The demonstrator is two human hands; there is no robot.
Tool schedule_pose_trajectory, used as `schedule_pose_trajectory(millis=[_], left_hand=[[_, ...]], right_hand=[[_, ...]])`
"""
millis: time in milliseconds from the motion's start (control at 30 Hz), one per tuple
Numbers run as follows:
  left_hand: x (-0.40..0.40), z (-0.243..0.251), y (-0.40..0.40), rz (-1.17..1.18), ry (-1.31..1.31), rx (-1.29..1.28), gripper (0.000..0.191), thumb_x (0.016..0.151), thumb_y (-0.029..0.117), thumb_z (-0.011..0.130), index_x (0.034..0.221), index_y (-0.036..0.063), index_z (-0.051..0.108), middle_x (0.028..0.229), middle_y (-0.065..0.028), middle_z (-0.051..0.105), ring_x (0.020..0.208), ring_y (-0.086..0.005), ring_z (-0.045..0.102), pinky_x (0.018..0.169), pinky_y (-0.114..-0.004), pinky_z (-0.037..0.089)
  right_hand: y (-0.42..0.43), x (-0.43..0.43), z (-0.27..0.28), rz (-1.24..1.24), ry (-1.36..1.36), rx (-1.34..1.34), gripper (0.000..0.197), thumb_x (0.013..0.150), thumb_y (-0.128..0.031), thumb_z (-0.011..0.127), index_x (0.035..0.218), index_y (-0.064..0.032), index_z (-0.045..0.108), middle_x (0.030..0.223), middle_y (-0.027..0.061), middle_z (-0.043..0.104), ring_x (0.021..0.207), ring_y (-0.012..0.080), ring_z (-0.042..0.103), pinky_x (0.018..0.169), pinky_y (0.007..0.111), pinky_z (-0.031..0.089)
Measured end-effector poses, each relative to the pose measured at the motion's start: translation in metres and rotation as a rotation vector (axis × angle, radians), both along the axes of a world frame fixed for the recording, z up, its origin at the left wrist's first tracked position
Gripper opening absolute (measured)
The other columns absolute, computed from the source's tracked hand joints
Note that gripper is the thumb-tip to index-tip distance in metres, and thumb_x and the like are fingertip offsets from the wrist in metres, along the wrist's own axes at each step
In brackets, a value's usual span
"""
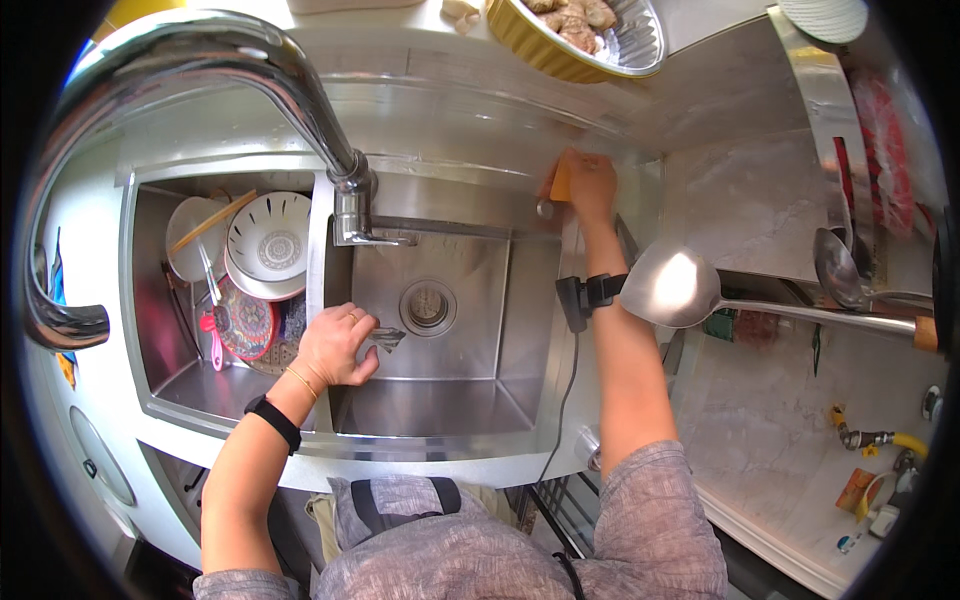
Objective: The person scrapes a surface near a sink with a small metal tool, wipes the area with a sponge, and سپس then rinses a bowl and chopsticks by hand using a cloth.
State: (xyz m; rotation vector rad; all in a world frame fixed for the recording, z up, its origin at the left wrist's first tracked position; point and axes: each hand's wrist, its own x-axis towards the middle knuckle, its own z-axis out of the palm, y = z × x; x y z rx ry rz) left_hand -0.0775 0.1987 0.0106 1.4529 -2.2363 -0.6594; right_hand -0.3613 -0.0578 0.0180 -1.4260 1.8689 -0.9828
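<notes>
My left hand point(341, 345) is over the divider between two stainless-steel sink basins, fingers curled. A small glossy, grey, see-through scrap point(388, 339) sticks out between its thumb and fingers, above the right basin point(435, 262); its other end is hidden. At the back right corner of the sink, my right hand point(594, 184) grips an orange cloth or sponge point(561, 180) against the steel rim. A round metal knob point(545, 208) sits just below the cloth. The drain strainer point(427, 306) shows in the right basin's floor.
The left basin holds a patterned bowl point(270, 240), wooden chopsticks point(214, 220), a colourful plate point(244, 319) and a pink utensil point(215, 346). A chrome faucet point(225, 45) arches over the left. Near my right forearm hangs a metal spatula point(671, 285). Ginger point(574, 26) fills a gold foil tray point(540, 52) behind.
</notes>
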Motion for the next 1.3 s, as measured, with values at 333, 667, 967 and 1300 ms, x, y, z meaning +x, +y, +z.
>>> schedule_pose_trajectory(millis=[333, 667, 967, 1300], left_hand=[[-0.005, 0.006, -0.003, -0.008, -0.002, -0.019, 0.024, 0.058, 0.019, 0.060, 0.077, 0.0060, 0.053, 0.070, -0.0084, 0.054, 0.070, -0.0261, 0.054, 0.064, -0.035, 0.046], [-0.005, 0.006, 0.000, -0.022, 0.020, -0.054, 0.024, 0.060, 0.019, 0.060, 0.079, 0.0063, 0.053, 0.071, -0.0086, 0.055, 0.072, -0.0264, 0.054, 0.065, -0.036, 0.046], [-0.005, 0.006, -0.003, -0.008, 0.023, -0.046, 0.029, 0.057, 0.019, 0.061, 0.082, 0.0061, 0.054, 0.076, -0.0106, 0.056, 0.074, -0.0295, 0.055, 0.065, -0.038, 0.046], [-0.003, 0.008, -0.001, -0.015, 0.017, -0.015, 0.024, 0.060, 0.019, 0.060, 0.080, 0.0066, 0.054, 0.070, -0.0086, 0.053, 0.070, -0.0263, 0.054, 0.061, -0.036, 0.045]], right_hand=[[0.019, -0.014, 0.000, 0.285, 0.609, -0.312, 0.039, 0.076, -0.016, 0.060, 0.111, 0.0018, 0.054, 0.106, 0.0233, 0.056, 0.104, 0.0345, 0.051, 0.089, 0.041, 0.041], [0.153, -0.156, -0.004, 0.154, 0.941, 0.023, 0.035, 0.072, -0.006, 0.057, 0.107, -0.0025, 0.056, 0.110, 0.0200, 0.054, 0.104, 0.0335, 0.049, 0.088, 0.044, 0.037], [0.150, -0.159, 0.006, 0.189, 0.892, -0.204, 0.030, 0.073, -0.007, 0.059, 0.103, -0.0060, 0.057, 0.100, 0.0128, 0.057, 0.086, 0.0305, 0.054, 0.076, 0.039, 0.043], [0.103, -0.060, 0.023, 0.167, -1.855, 0.407, 0.052, 0.086, -0.053, 0.046, 0.101, -0.0036, 0.056, 0.065, 0.0032, 0.042, 0.060, 0.0126, 0.041, 0.051, 0.026, 0.037]])
